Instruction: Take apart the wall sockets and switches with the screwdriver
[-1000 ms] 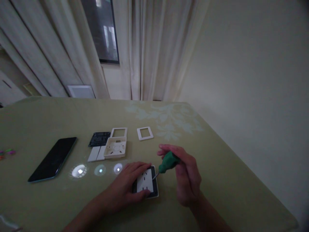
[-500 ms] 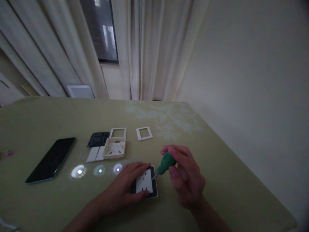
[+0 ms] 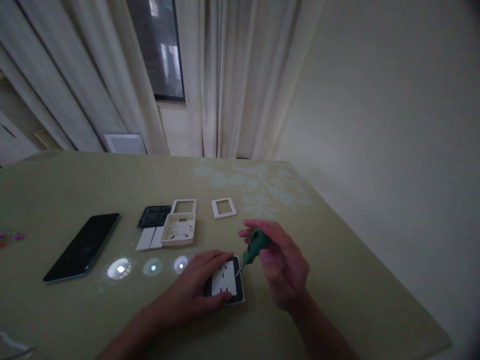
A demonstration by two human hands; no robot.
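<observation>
A wall socket (image 3: pixel 224 281) with a white slotted face and a dark surround lies on the table. My left hand (image 3: pixel 200 280) grips it from the left, fingers over the top edge and thumb along the near side. In my right hand (image 3: pixel 283 262) is a green-handled screwdriver (image 3: pixel 256 245), held between thumb and fingers. Its shaft slants down to the left, and the tip meets the socket's dark right-hand border. Whether a screw sits under the tip is too small to make out.
Beyond my left hand lie a white back box (image 3: pixel 179 230), a white frame (image 3: pixel 184 205), a dark plate (image 3: pixel 154 216) and white panels (image 3: pixel 150 238). Another square frame (image 3: pixel 224 208) lies farther right. A dark tablet or phone (image 3: pixel 82 247) rests at left; small colourful bits (image 3: pixel 13 236) beyond it.
The screwdriver handle has turned and stands somewhat more upright, and my right hand has shifted slightly left with it. My left hand stays on the socket.
</observation>
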